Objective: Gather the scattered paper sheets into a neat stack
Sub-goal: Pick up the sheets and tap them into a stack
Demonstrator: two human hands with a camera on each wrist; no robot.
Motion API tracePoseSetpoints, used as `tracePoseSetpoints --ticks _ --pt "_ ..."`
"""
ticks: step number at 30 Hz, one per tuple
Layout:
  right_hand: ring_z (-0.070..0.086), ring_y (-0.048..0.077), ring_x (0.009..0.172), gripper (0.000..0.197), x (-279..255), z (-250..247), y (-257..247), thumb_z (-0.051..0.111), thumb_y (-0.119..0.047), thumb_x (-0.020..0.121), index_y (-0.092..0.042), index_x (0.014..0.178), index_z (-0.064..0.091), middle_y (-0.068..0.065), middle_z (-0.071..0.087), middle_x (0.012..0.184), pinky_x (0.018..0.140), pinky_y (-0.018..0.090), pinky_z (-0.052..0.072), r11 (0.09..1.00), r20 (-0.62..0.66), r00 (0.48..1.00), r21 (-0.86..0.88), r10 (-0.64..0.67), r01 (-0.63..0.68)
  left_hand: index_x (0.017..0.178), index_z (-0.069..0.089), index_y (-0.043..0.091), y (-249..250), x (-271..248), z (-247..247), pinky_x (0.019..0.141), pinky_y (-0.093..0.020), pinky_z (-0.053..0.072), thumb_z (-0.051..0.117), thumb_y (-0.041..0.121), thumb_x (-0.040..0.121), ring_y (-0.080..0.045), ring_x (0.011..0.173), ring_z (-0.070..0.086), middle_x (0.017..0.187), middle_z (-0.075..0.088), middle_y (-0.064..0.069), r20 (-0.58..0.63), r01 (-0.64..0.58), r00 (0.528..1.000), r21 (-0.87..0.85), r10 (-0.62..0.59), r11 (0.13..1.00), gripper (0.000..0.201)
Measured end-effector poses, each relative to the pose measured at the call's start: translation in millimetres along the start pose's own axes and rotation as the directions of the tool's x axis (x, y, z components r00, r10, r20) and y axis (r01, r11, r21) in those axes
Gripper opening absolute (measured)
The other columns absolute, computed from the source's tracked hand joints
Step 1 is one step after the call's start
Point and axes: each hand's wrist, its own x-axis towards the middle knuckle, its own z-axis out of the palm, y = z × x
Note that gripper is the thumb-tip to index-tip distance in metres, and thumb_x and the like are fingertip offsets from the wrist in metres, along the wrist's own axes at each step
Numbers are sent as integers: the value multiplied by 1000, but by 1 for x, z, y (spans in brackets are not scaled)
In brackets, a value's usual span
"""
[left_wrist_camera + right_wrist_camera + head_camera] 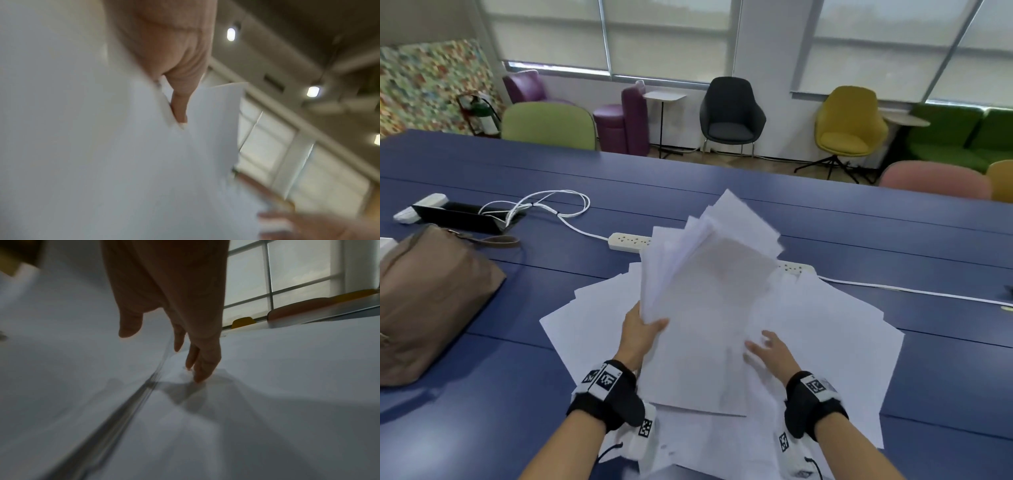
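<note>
A fanned bundle of white paper sheets (pixel 702 301) is lifted off the blue table (pixel 859 233), its far end tilted up. My left hand (pixel 645 329) grips the bundle's left edge, thumb on top; the left wrist view shows the thumb (pixel 180 104) pressed on the sheets (pixel 102 146). More loose sheets (pixel 842 349) lie spread on the table beneath and to the right. My right hand (pixel 767 346) rests on those flat sheets with straight fingers (pixel 202 368), beside the bundle's right edge, holding nothing.
A white power strip (pixel 628 241) and its cable (pixel 914 290) lie just behind the papers. A brown bag (pixel 428 301) sits at the left, with a black tray and coiled white cords (pixel 534 205) behind it. Chairs line the table's far side.
</note>
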Motion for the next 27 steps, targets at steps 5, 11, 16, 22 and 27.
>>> tracePoseSetpoints --ticks 5,11,16,22,27 --pt "35 25 134 67 -18 15 18 62 -26 88 -7 143 29 10 34 147 106 31 30 987 58 998 -163 14 -4 136 35 0 -37 5 3 92 -32 38 65 -4 80 -31 113 50 130 51 -19 -80 121 991 215 -106 969 63" --pt "42 29 128 72 -9 22 6 64 -22 87 -5 144 22 15 39 143 98 33 38 997 4 997 1 78 -78 148 6 14 -57 6 -2 106 -37 30 57 -2 87 -35 130 38 148 32 -15 -85 160 986 192 -146 968 82" --pt "57 25 96 61 3 34 0 64 -17 86 -3 137 33 15 46 136 66 19 49 993 50 992 16 117 -118 137 35 0 -73 17 -3 92 -35 45 64 2 84 -34 111 54 130 52 -20 -108 294 953 83 -285 952 61" --pt "51 26 119 45 6 54 -2 57 -7 89 -7 131 44 3 51 130 105 38 40 998 101 995 -57 -9 15 112 53 -11 -75 24 -11 63 -28 51 61 -5 85 -26 76 59 90 63 -17 15 441 897 -55 -441 896 30" --pt "56 29 112 32 9 50 -6 58 -4 87 -4 119 52 17 57 127 100 40 45 1000 101 995 4 -23 23 124 51 -3 -37 7 -6 76 -20 39 48 -2 91 -19 91 52 116 60 -16 9 131 990 290 -140 948 33"
